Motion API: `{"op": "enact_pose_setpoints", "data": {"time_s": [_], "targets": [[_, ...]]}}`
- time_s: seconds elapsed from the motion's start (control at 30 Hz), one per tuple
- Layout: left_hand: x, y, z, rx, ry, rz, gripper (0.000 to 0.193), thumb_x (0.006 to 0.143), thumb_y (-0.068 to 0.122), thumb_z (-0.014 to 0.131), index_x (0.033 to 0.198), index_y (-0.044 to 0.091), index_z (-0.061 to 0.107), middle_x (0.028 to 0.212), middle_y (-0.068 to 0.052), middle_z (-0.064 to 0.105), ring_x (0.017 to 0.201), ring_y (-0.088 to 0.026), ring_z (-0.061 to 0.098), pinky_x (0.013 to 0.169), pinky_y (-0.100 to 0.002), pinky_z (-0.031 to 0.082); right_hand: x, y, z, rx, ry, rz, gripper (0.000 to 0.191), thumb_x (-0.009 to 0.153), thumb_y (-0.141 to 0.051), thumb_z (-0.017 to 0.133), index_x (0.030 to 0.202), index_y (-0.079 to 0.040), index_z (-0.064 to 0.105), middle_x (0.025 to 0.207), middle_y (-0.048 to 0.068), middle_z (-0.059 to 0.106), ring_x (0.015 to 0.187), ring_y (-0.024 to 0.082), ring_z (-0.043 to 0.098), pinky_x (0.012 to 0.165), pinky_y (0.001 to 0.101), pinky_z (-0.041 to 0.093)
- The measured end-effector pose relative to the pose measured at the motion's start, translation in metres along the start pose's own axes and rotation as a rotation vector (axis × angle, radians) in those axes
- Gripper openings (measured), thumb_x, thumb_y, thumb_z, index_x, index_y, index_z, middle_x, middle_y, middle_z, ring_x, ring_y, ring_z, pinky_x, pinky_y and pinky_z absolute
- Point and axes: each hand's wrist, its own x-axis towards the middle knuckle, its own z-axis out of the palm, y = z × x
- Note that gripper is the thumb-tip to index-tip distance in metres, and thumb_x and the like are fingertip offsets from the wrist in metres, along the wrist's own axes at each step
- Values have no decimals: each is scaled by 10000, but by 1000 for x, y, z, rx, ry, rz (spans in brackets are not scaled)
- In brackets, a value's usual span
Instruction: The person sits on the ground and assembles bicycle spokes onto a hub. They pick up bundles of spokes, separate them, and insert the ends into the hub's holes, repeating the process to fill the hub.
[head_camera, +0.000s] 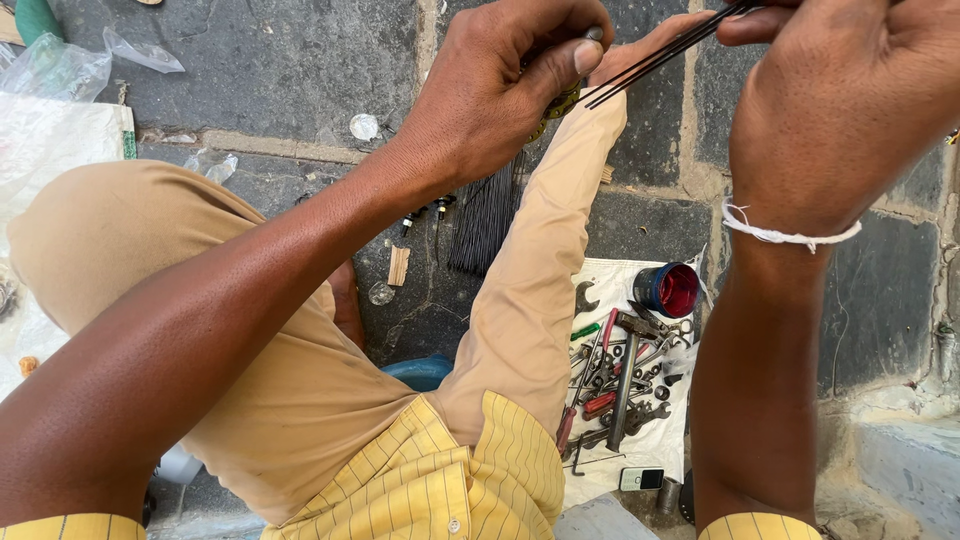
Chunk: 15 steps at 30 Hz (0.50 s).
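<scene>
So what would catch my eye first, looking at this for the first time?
Probably the two hands raised near the top: the left hand and the right hand pinch a few thin black rods between them. Below, at lower right, a white cloth holds scattered metal tools and a small open red tin.

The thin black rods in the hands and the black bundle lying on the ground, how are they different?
The thin black rods are only a few, while the bundle of black rods on the stone floor holds many. The few are held up between the left hand and right hand, slanting; the bundle lies untouched, pointing away between the legs. The held ones sit close together; the bundle fans out. Both look thin, straight and black.
</scene>
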Motion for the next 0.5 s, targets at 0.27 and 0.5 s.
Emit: {"op": "enact_pose_setpoints", "data": {"time_s": [0.27, 0.5], "targets": [[3, -3, 1, 12, 19, 3, 148, 1146, 154, 612, 1255, 63, 654, 1015, -57, 737, 873, -152, 719, 774, -320, 571, 38, -33, -10, -294, -690, 165, 153, 1129, 32, 553, 1029, 63, 664, 801, 173, 697, 699, 236, 713, 596, 370, 552], [2, -7, -3, 76, 55, 30, 136, 1139, 163, 648, 1240, 77, 677, 1013, -50, 748, 857, -142, 714, 759, -322, 567, -2, 23, -18, -5, -288, -46, 239, 1198, 101, 394, 1217, 94, 633, 1156, 216, 742, 1064, 257, 789, 959, 328, 678]]}}
